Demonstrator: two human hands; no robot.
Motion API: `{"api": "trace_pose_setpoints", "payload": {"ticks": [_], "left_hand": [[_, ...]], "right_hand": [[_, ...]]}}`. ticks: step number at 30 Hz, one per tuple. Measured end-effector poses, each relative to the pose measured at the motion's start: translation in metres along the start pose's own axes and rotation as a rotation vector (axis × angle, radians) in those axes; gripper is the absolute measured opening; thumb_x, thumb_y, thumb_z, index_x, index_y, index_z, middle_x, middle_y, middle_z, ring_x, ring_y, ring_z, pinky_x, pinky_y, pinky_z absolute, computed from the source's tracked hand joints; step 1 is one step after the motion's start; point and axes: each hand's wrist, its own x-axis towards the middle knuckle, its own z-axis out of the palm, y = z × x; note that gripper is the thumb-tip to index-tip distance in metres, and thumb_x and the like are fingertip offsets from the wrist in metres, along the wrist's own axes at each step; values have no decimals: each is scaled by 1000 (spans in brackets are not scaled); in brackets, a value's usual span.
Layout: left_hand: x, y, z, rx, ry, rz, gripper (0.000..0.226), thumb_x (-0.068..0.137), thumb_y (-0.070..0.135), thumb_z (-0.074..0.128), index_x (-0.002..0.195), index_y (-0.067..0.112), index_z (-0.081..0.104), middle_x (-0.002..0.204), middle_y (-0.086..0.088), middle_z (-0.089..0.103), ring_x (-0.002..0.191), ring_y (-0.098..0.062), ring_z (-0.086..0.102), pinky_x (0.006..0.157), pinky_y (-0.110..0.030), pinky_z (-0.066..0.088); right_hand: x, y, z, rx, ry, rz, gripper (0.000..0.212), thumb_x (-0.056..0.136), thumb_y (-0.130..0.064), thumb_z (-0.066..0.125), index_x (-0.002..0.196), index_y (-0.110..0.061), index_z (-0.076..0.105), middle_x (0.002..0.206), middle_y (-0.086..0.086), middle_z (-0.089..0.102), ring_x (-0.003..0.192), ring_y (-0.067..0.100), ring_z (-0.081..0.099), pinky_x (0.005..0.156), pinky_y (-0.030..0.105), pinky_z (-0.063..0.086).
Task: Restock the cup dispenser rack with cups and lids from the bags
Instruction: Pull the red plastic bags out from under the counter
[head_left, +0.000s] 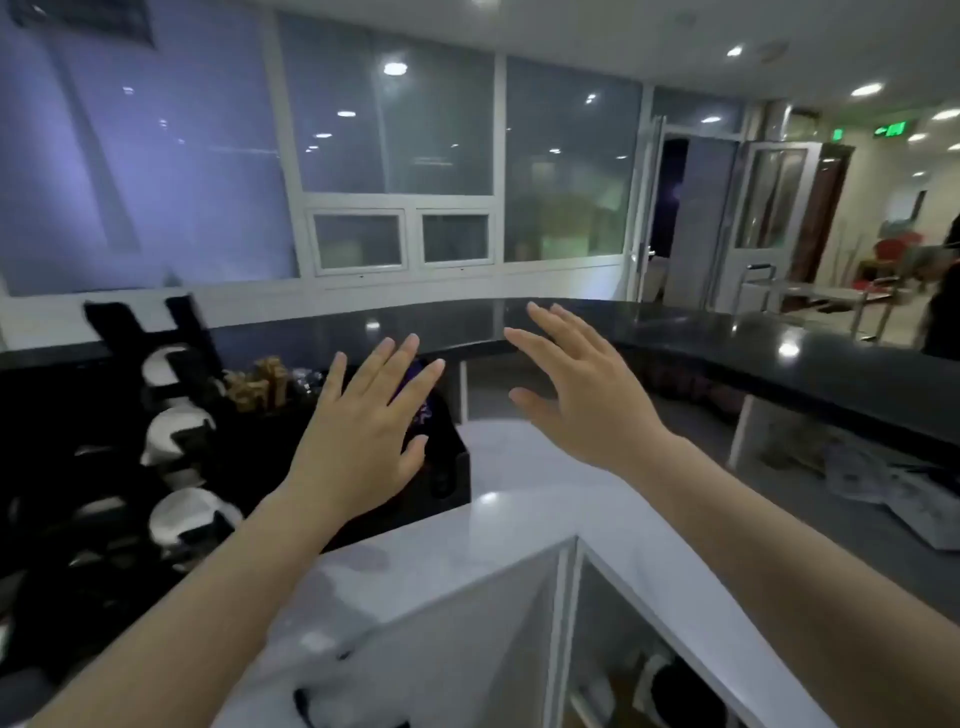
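Observation:
Both of my hands are raised in front of me with fingers spread, holding nothing. My left hand (363, 431) hovers over a black box with a purple mark (441, 447). My right hand (576, 384) is in the air above the white counter (519, 493). At the left stands the black cup dispenser rack (156, 415), with white cups or lids showing in three of its openings (176, 436). No bags can be made out clearly.
A curved black countertop (727, 338) runs across behind my hands. Gold-coloured items (260, 382) sit beside the rack. Open shelves (649, 675) lie under the white counter. Crumpled plastic (883, 478) rests on the floor area at the right.

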Motion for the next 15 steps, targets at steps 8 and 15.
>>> {"api": "trace_pose_setpoints", "payload": {"ticks": [8,15], "left_hand": [[-237,-110,-82,114,-75,-185,70,71,20,73,137,14,50,145,-12,44,134,-32,41,106,-58,29],[-394,-186,-133,133,-236,-389,72,66,13,77,134,10,53,142,-13,48,130,-34,46,104,-61,35]], "right_hand": [[-14,-257,99,306,-44,-210,50,89,-28,64,135,-11,53,144,11,46,140,30,33,113,47,31],[-47,-428,158,522,-89,-359,41,82,-15,71,121,-4,63,127,14,59,123,33,53,104,41,41]]}}
